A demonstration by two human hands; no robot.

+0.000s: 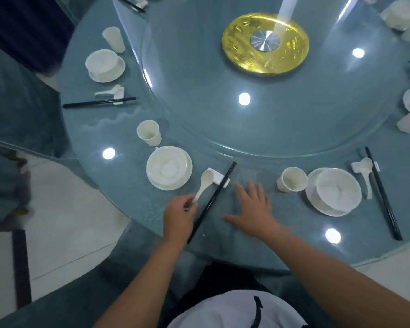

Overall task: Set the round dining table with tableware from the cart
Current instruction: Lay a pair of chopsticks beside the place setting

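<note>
The left hand [179, 215] makes a narrow grip on the handle end of a white ceramic soup spoon [203, 185], pinching it between thumb and fingertips, while the spoon's bowl lies against a small white rectangular rest [217, 177]. Just right of that hand, a pair of black chopsticks [212, 201] runs diagonally, its far end laid across the same rest and its near end reaching toward the table's edge. The right hand [252, 208] holds nothing; its fingers are spread and straight, palm down, low over or on the blue-green glass tabletop [258, 247], just right of the chopsticks. Left of the rest sits a white bowl on a white saucer [169, 168], with a white cup [149, 133] just beyond it. To the right of the open hand stands a second white cup [291, 179], touching or nearly touching another bowl and saucer [334, 191], then a second spoon on its rest [365, 172] and a second pair of black chopsticks [384, 194]. Farther left lies a third setting: cup [113, 40], bowl on saucer [105, 65], spoon [110, 91] and chopsticks [99, 102]. A round glass turntable [270, 126] fills the middle of the table, with a gold disc [246, 43] at its centre.
</note>
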